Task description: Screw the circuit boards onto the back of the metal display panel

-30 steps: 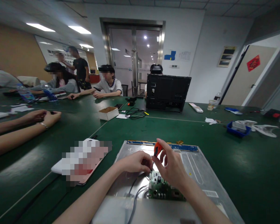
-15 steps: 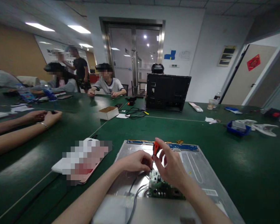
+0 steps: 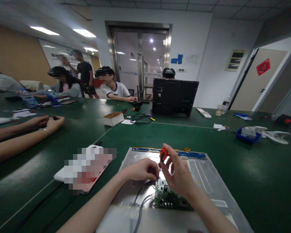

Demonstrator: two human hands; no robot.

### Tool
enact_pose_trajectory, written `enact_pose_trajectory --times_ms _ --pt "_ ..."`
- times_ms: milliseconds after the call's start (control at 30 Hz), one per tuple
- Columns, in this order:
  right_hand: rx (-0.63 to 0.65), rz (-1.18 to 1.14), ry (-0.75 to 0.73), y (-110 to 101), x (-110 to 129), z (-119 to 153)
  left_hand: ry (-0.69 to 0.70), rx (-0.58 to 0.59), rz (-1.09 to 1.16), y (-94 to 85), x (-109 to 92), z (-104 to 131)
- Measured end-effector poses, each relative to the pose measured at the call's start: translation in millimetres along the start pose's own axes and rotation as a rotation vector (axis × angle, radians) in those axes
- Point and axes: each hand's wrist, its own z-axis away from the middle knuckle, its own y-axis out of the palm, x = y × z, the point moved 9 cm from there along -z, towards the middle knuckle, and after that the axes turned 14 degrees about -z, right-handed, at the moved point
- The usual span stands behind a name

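An orange and black screwdriver stands nearly upright, its handle pinched in my right hand. Its tip meets the upper left corner of a green circuit board. My left hand is closed beside the shaft and tip; whether its fingertips hold anything is too small to make out. Under both hands lies a flat silver metal panel with a blue strip board along its far edge. Grey cables run over the panel left of the green board.
Phones lie left of the panel. Another person's hands rest on the table at left. Farther off are a small open box, black cables, a black monitor and a blue tray. Several people sit or stand beyond.
The screwdriver handle has tilted slightly to the right in my right hand. My left hand stays by the tip. The seated person across the table has shifted their arms to the right.
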Motion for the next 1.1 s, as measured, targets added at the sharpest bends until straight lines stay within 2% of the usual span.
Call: enact_pose_trajectory --times_ms 233,567,833,1100 --pt "-0.043 0.049 -0.031 -3.2 1.5 -0.2 -0.020 -0.012 -0.019 -0.7 1.2 0.4" --pt "0.020 0.005 -0.023 -0.2 2.0 -0.1 0.009 -0.012 -0.002 0.5 2.4 -1.1" --pt "-0.028 0.053 -0.022 -3.3 -0.2 -0.2 -0.013 0.014 0.028 0.5 -1.5 -1.7" --pt "0.012 0.007 -0.010 -1.0 2.8 -1.0 -0.006 0.002 0.021 1.6 0.8 -1.1"
